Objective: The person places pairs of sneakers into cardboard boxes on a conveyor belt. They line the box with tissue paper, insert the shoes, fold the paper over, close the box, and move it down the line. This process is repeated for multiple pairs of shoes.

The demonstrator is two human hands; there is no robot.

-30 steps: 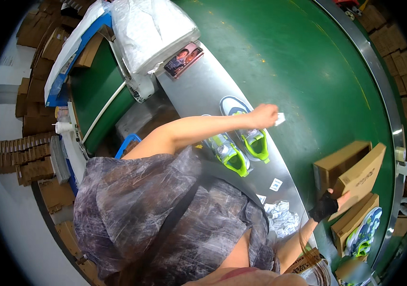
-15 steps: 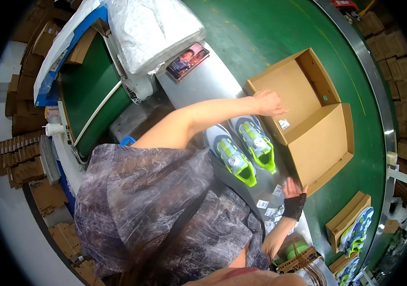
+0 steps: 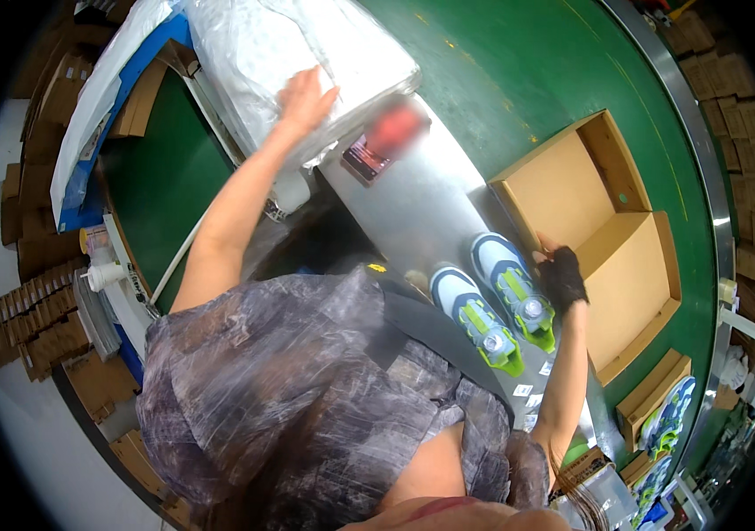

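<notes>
My left hand [image 3: 308, 99] lies on top of a white stack wrapped in clear plastic [image 3: 245, 53], fingers apart and slightly bent. On my right hand [image 3: 561, 273] is a black fingerless glove. Its bare fingertips touch the near wall of an open brown cardboard box [image 3: 620, 265], whose lid is folded back; nothing shows between them. Just left of that hand, two blue-grey sneakers with lime-green trim stand side by side, the left shoe [image 3: 475, 319] and the right shoe [image 3: 514, 288]. The small label seen earlier on the box wall is hidden now.
A phone [image 3: 368, 159] lies on the metal table [image 3: 430, 190] beside the white stack. Small white labels [image 3: 523, 389] are scattered near the shoes. A green conveyor belt [image 3: 501, 53] runs beyond. Further shoes [image 3: 667, 416] sit by boxes at lower right.
My left hand has left the box wall and reached up-left onto the white stack. My right hand has moved up from beside the labels to the box's near wall. The view has shifted slightly.
</notes>
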